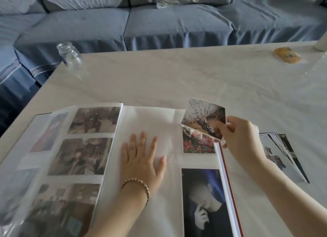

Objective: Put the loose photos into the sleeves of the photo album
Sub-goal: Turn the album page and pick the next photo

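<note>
The photo album (152,120) lies open on the white table, its left page filled with several photos. My left hand (141,159) rests flat with straight fingers on the white right page. My right hand (238,136) pinches a loose photo of bare trees (201,115) by its right edge and holds it tilted over the page's upper right corner. Just below it a flower photo (196,144) sits in a sleeve, and a dark portrait photo (203,201) fills the lower right sleeve. A stack of loose photos (281,153) lies on the table to the right of the album.
An empty glass jar (69,53) stands at the table's far left corner. A small orange packet (287,55) lies at the far right, next to a white object (321,44) at the frame edge. A blue sofa (159,22) runs behind the table (177,74).
</note>
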{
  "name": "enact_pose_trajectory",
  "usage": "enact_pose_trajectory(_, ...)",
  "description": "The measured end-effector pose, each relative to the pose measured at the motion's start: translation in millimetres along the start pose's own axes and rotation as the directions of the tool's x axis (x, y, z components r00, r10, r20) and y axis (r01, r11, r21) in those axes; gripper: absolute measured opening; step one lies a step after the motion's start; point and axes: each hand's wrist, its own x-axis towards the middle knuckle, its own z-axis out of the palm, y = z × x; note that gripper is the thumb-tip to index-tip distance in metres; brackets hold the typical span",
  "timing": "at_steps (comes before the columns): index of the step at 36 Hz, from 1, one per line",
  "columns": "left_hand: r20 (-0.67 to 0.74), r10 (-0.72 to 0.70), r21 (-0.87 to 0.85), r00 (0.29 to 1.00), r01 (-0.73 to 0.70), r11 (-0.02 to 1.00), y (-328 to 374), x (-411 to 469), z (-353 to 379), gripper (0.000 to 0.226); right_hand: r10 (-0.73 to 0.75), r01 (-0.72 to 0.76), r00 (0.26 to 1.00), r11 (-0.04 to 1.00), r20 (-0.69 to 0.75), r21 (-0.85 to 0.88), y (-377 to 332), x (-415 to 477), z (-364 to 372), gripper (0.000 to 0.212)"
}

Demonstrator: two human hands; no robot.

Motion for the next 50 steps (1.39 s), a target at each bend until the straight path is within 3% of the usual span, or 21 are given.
enact_pose_trajectory(7,-0.007,-0.032,-0.034,0.999,0.032,0.999,2.3,-2.7,0.3,0.059,-0.089,0.099,0.993,0.986,0.079,-0.133,-18.0,-3.7,14.2,0.046)
enact_pose_trajectory(11,-0.037,-0.035,-0.041,0.999,0.033,0.999,2.2,-1.8,2.1,0.058,-0.064,0.083,0.985,0.990,0.161,-0.116,-22.9,-4.8,18.6,0.044)
enact_pose_trajectory(16,-0.060,-0.032,-0.027,0.998,0.030,0.999,2.2,-1.4,4.0,0.058,0.076,-0.061,0.951,0.996,0.301,-0.062,-14.6,4.0,18.6,0.031)
enact_pose_trajectory(20,-0.087,-0.029,-0.030,0.996,0.027,0.999,2.4,-1.4,5.4,0.058,0.199,-0.244,0.889,0.968,0.413,0.059,-3.3,16.0,17.6,0.021)
enact_pose_trajectory(23,-0.102,-0.033,-0.038,0.994,0.029,0.999,2.7,-1.4,6.5,0.058,0.247,-0.309,0.840,0.950,0.482,0.053,-1.4,27.5,23.7,0.020)
enact_pose_trajectory(27,-0.110,-0.032,-0.036,0.993,0.029,0.999,3.1,-1.4,7.2,0.058,0.200,-0.259,0.815,0.965,0.543,0.035,-12.0,38.2,40.7,0.030)
enact_pose_trajectory(35,-0.096,-0.044,-0.031,0.994,0.041,0.999,3.9,-0.4,4.4,0.056,0.113,-0.169,0.770,0.985,0.628,0.031,-39.8,43.7,72.0,0.026)
enact_pose_trajectory(38,-0.094,-0.046,-0.048,0.995,0.042,0.998,3.9,-0.4,4.2,0.056,0.143,-0.181,0.769,0.984,0.623,-0.002,-38.6,44.1,66.3,0.027)
enact_pose_trajectory(43,-0.089,-0.059,-0.071,0.994,0.052,0.996,3.8,0.0,4.7,0.057,0.154,-0.202,0.832,0.979,0.533,0.031,-28.0,44.2,61.1,0.013)
enact_pose_trajectory(47,-0.086,-0.124,-0.071,0.989,0.118,0.990,5.2,-0.9,5.3,0.059,0.216,-0.287,0.844,0.955,0.491,0.073,-27.6,42.7,63.3,0.014)
enact_pose_trajectory(50,-0.089,-0.143,-0.051,0.986,0.139,0.989,6.4,-0.5,6.2,0.060,0.202,-0.244,0.880,0.969,0.431,0.045,-29.3,40.4,66.6,0.020)
